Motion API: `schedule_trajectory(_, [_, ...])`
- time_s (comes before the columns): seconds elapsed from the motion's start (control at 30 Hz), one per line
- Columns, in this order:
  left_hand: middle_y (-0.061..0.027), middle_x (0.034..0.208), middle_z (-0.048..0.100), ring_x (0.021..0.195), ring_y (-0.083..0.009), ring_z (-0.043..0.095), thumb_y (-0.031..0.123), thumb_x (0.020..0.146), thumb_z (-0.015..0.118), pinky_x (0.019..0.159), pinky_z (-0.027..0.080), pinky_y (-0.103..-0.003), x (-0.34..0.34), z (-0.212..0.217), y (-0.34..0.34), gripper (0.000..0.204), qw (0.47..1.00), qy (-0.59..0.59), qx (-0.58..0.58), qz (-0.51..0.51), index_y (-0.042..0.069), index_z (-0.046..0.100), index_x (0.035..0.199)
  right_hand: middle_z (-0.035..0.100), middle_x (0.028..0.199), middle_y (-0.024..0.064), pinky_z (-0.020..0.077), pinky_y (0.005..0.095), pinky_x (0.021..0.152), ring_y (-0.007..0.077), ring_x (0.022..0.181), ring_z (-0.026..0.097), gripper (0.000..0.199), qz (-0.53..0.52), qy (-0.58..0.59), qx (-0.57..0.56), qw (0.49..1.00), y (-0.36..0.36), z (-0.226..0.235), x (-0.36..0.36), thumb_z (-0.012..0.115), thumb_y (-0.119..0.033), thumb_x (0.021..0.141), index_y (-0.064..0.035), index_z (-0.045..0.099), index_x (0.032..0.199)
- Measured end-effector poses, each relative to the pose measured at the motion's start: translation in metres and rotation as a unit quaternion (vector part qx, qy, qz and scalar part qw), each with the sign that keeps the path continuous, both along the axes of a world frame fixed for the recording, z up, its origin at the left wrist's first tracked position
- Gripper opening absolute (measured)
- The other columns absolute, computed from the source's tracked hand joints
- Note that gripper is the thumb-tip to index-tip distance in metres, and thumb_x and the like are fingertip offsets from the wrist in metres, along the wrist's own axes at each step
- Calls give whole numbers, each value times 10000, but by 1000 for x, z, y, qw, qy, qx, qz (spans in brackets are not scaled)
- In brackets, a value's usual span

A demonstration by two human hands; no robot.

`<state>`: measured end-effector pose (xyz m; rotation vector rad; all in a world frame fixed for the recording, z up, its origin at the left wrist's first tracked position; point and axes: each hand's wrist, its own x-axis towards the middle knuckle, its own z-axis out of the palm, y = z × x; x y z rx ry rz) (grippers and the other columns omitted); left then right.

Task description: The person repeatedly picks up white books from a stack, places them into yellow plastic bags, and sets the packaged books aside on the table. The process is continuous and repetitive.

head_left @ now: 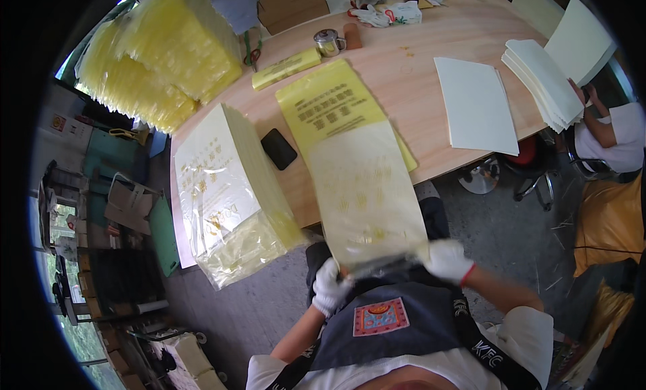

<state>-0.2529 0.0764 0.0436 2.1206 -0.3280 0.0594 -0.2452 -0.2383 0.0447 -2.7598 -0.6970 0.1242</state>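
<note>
Plastic, gold-printed, the bag [369, 208] holds a pale sheet [350, 158]; I see my left hand's [331, 287] fingers curled tight on its near corner, the right hand's [446, 261] too blurred to tell.

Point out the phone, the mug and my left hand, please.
Phone [278, 148]: head view, middle of its dark face.
Mug [329, 45]: head view, metal body.
Left hand [332, 288]: head view, back of the glove.

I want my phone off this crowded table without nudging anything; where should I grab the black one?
Probably by its two long edges, thumb and finger across its near end, coming from above on the person's side. The black phone lies flat, wedged between the tall stack and the yellow printed sheet, while bare tabletop shows at its near end.
</note>
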Motion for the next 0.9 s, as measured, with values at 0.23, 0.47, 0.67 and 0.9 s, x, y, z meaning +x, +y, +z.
schedule_trajectory(0.23, [-139,758,522,627,-365,537,-4,663,610,567,457,-430,-7,-42,17,187,981,46,188,19,71,486,782,632,650,148,479,499,560,362,602,624,241,-126,136,-27,982,-30,-20,5,532,-278,833,-89,626,716])
schedule_trajectory(0.47, [11,763,560,693,-110,520,213,947,582,616,440,-259,33,-105,20,171,836,346,-340,257,42,582,943,688,803,87,496,385,628,237,721,654,272,-327,204,342,857,-40,-76,67,523,-338,942,-104,630,1030])
schedule_trajectory(0.67, [-56,649,495,605,-145,480,116,935,558,556,401,-290,79,80,-3,189,990,-11,-75,116,3,514,789,674,831,75,514,269,538,138,643,630,227,-161,497,631,574,65,-129,86,573,-200,959,-34,585,1114])
schedule_trajectory(0.9, [7,814,533,667,-88,510,146,981,474,590,454,-229,64,171,103,128,785,-241,-362,440,66,568,1013,642,794,41,493,267,579,126,655,624,336,19,518,588,621,227,12,174,572,-330,964,-29,617,1107])
